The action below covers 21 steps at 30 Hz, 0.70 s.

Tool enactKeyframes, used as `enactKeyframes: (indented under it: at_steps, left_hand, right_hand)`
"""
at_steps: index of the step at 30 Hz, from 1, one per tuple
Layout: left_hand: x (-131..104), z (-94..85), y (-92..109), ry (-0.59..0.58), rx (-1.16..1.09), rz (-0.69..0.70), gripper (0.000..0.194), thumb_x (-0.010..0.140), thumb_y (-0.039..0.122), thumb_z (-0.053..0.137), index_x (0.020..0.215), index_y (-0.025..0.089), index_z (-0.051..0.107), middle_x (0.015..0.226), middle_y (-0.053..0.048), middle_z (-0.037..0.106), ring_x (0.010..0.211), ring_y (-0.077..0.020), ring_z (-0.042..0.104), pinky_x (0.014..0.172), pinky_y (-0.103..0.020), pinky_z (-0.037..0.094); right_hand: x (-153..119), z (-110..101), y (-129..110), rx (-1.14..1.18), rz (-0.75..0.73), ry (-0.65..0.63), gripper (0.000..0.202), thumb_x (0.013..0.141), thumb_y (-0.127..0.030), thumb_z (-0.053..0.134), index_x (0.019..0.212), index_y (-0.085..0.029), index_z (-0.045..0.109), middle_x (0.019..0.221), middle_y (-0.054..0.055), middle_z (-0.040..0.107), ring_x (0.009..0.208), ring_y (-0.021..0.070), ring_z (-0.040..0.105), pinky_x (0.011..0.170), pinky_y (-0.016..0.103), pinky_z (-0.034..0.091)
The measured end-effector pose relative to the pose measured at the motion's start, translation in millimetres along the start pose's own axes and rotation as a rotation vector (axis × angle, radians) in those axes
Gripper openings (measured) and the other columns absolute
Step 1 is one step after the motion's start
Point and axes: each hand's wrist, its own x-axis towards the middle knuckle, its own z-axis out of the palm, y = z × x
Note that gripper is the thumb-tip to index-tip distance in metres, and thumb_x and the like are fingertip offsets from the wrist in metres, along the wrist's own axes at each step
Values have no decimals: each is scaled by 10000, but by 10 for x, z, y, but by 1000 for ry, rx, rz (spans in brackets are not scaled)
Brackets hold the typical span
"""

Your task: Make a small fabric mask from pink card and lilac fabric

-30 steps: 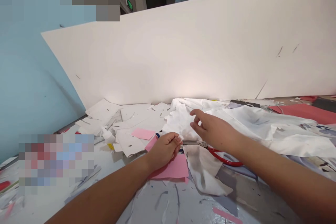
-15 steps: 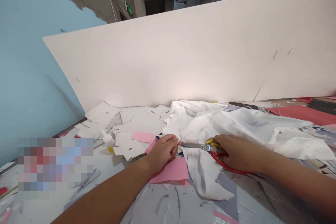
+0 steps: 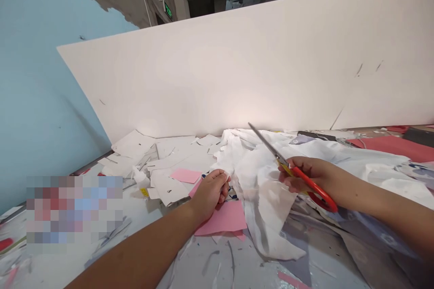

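My right hand [image 3: 307, 174] is closed round scissors [image 3: 266, 142] with red and yellow handles. Their blades are together and point up and to the left, above a crumpled heap of white cloth [image 3: 257, 180]. The fingertips of this hand are at the cloth; whether they also pinch it I cannot tell. My left hand [image 3: 212, 192] is closed in a pinch at the cloth's left edge, with a bit of white showing at the thumb tip. Under that hand lie pink pieces [image 3: 224, 221], flat on the table.
White offcuts [image 3: 176, 158] and a small white bottle with a yellow label [image 3: 140, 180] lie to the left. Red material [image 3: 393, 146] is at the far right. A large white board [image 3: 237, 72] stands behind the table [image 3: 203, 262], beside a blue wall [image 3: 30, 99].
The scissors have come away from the left fingertips and swung upward, and their blades have tilted up. The right hand has turned over. The left hand stays nearly where it was.
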Motion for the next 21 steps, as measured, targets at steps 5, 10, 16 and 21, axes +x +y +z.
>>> enactKeyframes:
  at_steps: [5,10,16,21]
  left_hand:
    - [-27,38,41,20,36,13,188,777,341,425,696,179,471,476,54,417,380,-47,323,368,-165,235]
    - [-97,84,66,52,94,100,191,783,340,413,696,177,462,499,47,443,387,-54,363,367,-163,288]
    - [-193,179,116,103,80,110,168,754,310,420,650,180,435,517,38,451,402,-61,389,333,-149,305]
    - [-194,205,100,91,98,84,138,747,312,418,701,189,460,510,54,448,370,-61,381,288,-146,305]
  right_hand:
    - [-118,251,-61,-42,-37,-40,306,678,-465,567,757,-218,406,649,-33,418,539,105,381,496,235,341]
    - [-281,556,-238,-328,65,-111,355,615,-387,612,764,-213,340,688,-15,500,601,140,445,548,258,378]
    - [-278,639,-231,-505,83,-40,362,576,-351,607,769,-207,337,822,45,545,696,192,503,588,283,383]
    - [-262,628,-169,-520,81,-49,371,569,-361,617,748,-214,327,811,38,555,683,186,502,584,275,373]
